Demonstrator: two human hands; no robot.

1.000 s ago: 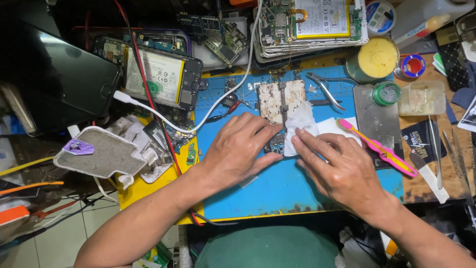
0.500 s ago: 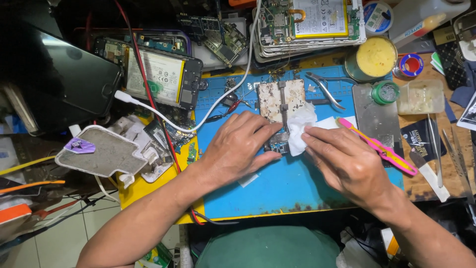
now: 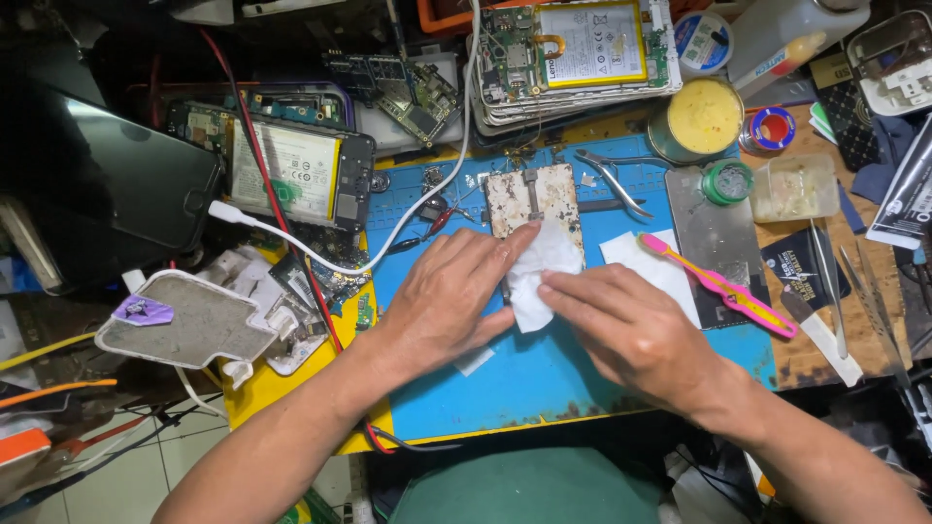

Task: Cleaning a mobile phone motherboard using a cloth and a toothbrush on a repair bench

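Note:
On the blue work mat lies a worn metal board holder with a circuit board under it. My left hand lies flat on the mat and presses down beside the holder's lower edge. My right hand presses a crumpled white tissue onto the board with its fingertips. Most of the board is hidden under the tissue and both hands.
A pink and yellow toothbrush lies on a metal plate to the right, with tweezers, a yellow paste tin and a small plastic box. Opened phones and loose boards crowd the back and left. A white cable crosses the mat.
My right hand has slid the tissue leftward and a little up over the board. My left hand has stayed pressed in place.

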